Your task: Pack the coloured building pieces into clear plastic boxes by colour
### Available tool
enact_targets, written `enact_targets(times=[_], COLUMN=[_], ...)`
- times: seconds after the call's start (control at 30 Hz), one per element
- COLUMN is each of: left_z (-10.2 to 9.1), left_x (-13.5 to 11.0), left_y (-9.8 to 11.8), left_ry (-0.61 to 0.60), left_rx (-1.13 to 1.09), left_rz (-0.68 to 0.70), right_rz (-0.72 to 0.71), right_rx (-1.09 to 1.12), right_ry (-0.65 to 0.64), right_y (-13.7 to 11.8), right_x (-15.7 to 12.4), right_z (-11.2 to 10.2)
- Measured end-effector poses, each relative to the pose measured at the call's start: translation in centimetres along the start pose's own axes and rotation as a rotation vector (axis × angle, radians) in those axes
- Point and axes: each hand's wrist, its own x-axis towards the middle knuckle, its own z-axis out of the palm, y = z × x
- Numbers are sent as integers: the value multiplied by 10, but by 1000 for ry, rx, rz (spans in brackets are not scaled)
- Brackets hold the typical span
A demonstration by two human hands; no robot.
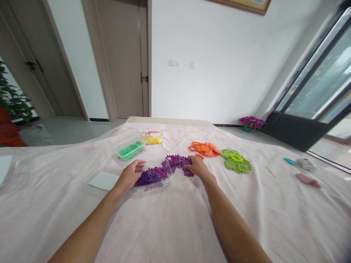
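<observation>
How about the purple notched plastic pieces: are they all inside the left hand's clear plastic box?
No, many purple pieces lie outside the box, on the pale tablecloth by the right hand.

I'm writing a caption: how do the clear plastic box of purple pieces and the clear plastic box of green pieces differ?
The box of purple pieces is at the left hand; the box of green pieces lies farther off, untouched. The purple box holds darker and lighter shades; the green box's contents look more even. Both rest on the pale cloth.
</observation>
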Motion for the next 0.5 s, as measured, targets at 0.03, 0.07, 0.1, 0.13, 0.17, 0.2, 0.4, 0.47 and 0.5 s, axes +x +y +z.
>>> enact_targets(times=[0.03,0.07,0.1,0.13,0.17,0.2,0.4,0.47,0.5], left_z=[0,0,0,0,0,0,0,0,-1], left_x=[0,0,0,0,0,0,-4,-5,-5], left_y=[-1,-1,-2,-2,-3,-3,0,1,2], left_ry=[3,8,13,17,22,25,35,37,37], left_rx=[-2,-3,-4,-4,-2,5,120,134,138], left_rz=[2,7,16,28,40,52,59,54,53], right_rz=[10,20,31,39,44,46,27,23,24], right_rx=[2,7,11,15,20,26,81,101,114], right_ry=[5,14,23,25,22,16,18,43,53], right_y=[1,1,2,3,3,4,4,4,4], right_x=[0,1,1,1,1,1,1,1,1], right_z=[1,2,3,3,3,3,0,0,-1])
